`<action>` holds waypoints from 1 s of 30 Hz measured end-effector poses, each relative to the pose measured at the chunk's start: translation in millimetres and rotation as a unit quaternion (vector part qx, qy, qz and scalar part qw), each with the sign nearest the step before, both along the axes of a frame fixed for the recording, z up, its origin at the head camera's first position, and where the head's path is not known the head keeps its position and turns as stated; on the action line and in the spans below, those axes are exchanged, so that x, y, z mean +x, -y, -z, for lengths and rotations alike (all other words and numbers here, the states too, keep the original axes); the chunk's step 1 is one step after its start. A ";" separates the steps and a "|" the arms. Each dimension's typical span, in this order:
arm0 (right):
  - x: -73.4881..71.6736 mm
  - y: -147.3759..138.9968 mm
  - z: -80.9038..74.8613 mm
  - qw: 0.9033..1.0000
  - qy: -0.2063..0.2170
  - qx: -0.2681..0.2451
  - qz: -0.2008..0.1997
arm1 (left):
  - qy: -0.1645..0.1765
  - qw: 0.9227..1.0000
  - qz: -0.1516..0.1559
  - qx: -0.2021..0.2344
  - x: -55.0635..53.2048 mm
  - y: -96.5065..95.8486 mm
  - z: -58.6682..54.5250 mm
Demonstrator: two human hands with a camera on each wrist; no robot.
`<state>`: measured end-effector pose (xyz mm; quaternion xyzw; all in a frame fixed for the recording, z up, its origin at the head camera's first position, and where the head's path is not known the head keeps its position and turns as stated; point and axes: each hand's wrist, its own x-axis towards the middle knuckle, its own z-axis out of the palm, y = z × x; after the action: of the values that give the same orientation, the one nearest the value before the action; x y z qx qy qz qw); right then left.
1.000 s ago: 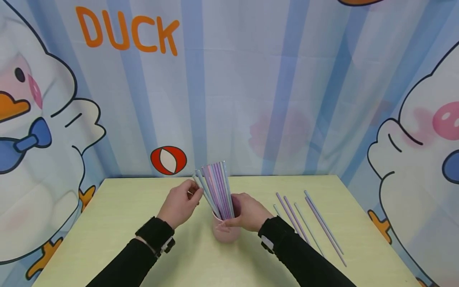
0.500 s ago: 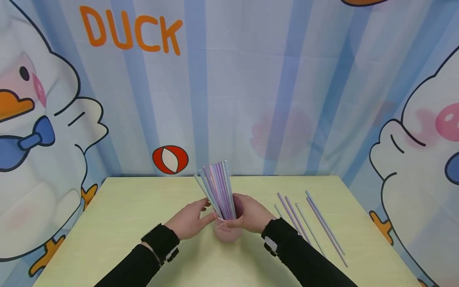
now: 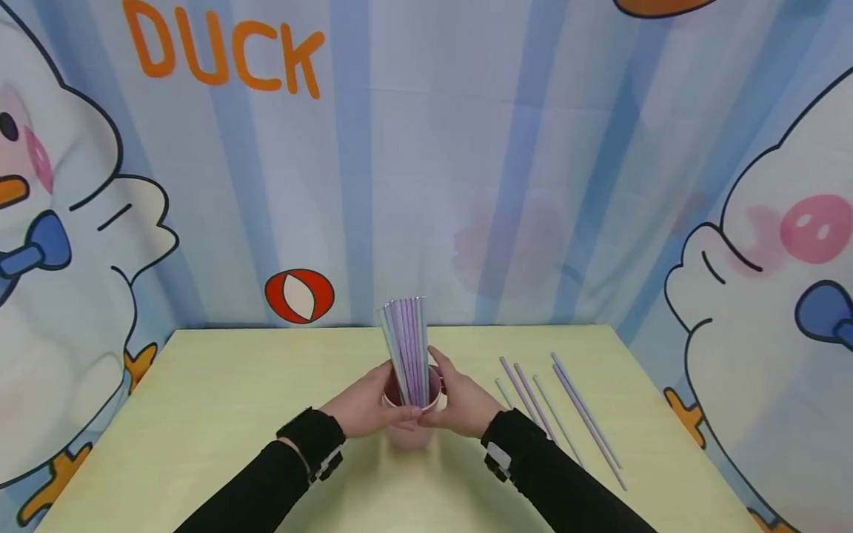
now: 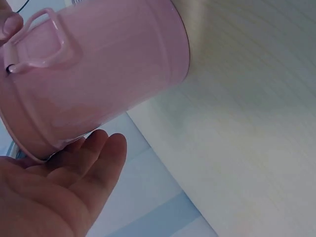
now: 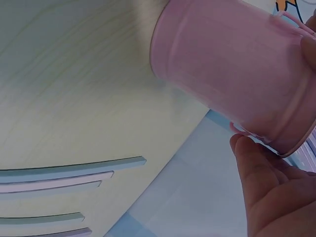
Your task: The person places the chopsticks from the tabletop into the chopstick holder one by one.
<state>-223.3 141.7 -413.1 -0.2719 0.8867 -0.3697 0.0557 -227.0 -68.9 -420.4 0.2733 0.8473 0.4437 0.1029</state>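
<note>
A small pink bucket [image 3: 409, 440] stands on the table, filled with a bundle of blue, purple and pink straws [image 3: 407, 333] that rise upright above its rim. My left hand [image 3: 363, 403] holds its left side, thumb across the front below the rim. On the other side my right hand [image 3: 466, 403] grips it, and the two thumbs meet at the front. The left wrist view shows a wire handle on the bucket [image 4: 108, 54] near a thumb, with the left fingers [image 4: 106, 158] against its wall. Right fingers [image 5: 252, 163] touch the wall near another handle.
Several loose blue and purple straws [image 3: 591, 429] lie to the right on the pale wooden table [image 3: 253, 400], partly behind the right forearm. A striped blue curtain [image 3: 426, 163] with duck drawings hangs behind the table's far edge.
My left hand has left a straw it pinched at the bundle's left edge and moved down onto the bucket. The leaning straws now stand straighter. The right hand keeps its hold.
</note>
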 end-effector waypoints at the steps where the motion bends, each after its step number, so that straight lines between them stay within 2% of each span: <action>1: 0.0 -0.6 0.9 1.000 0.001 0.002 0.003 | 0.005 1.000 0.003 0.009 -1.0 -0.5 1.1; 5: -1.6 -5.0 5.7 1.000 0.001 0.016 0.010 | 0.012 1.000 -0.006 0.021 -1.4 1.7 7.1; 10: -8.2 -25.4 2.9 0.997 -0.025 0.061 0.043 | -0.009 0.999 -0.034 0.000 -0.1 3.2 8.2; 15: -15.8 -53.6 -4.5 0.984 -0.062 0.130 0.105 | -0.011 0.998 -0.053 -0.013 -0.6 0.6 7.1; 18: -20.7 -64.7 -1.4 0.975 -0.067 0.169 0.127 | -0.011 0.998 -0.055 -0.013 -0.7 1.2 6.8; 22: -26.5 -69.9 14.5 0.965 -0.072 0.220 0.122 | -0.015 0.999 -0.049 -0.006 -1.2 3.5 7.7; 26: -29.4 -67.5 33.2 0.961 -0.080 0.241 0.113 | -0.018 0.999 -0.047 -0.007 -2.4 4.2 8.8; 28: -29.3 -65.5 41.3 0.960 -0.093 0.243 0.108 | -0.020 0.999 -0.047 -0.008 -2.9 4.0 9.1; 30: -29.5 -64.2 48.8 0.954 -0.119 0.256 0.098 | -0.017 0.999 -0.049 -0.013 -3.3 3.9 9.7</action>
<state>-252.7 205.8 -461.9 -0.2023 0.9741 -0.0990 -0.0190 -230.3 -72.8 -430.1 0.2371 0.8672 0.4322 0.0704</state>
